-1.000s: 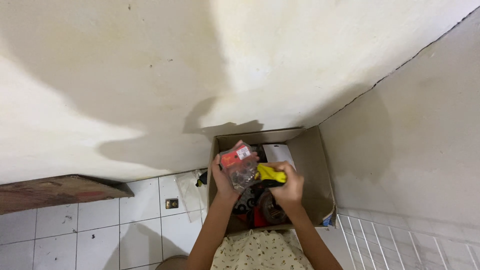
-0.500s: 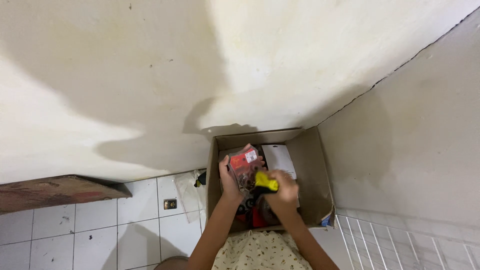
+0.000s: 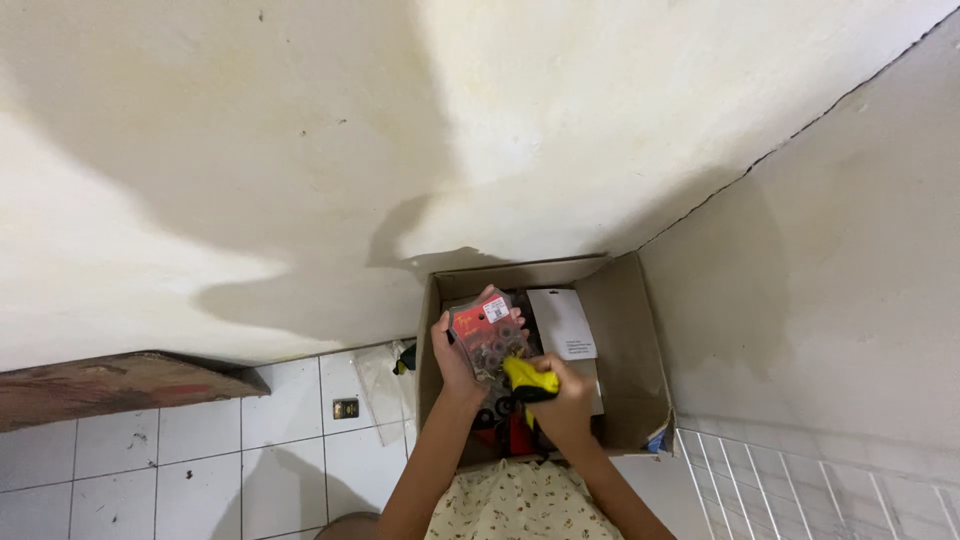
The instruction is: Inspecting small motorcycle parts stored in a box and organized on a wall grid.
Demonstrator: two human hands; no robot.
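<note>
Over the open cardboard box (image 3: 640,400), the left hand (image 3: 455,355) grips a clear packet of dark rings (image 3: 488,335), its long side running near to far. Just to its right and nearer, the right hand (image 3: 560,400) is closed round a yellow tool (image 3: 527,378).

Cream wall (image 3: 300,150) fills the top, shadowed and stained; a second wall (image 3: 830,280) meets it at a corner running to 2 o'clock. White tiled floor (image 3: 200,470) at 8 o'clock. Worn wooden plank (image 3: 110,385) at 9 o'clock, along the wall base. Small dark square item (image 3: 346,408) on a tile just left of centre. Clear plastic bag (image 3: 382,390) beside it. White wire rack (image 3: 830,490) at 4 o'clock.
</note>
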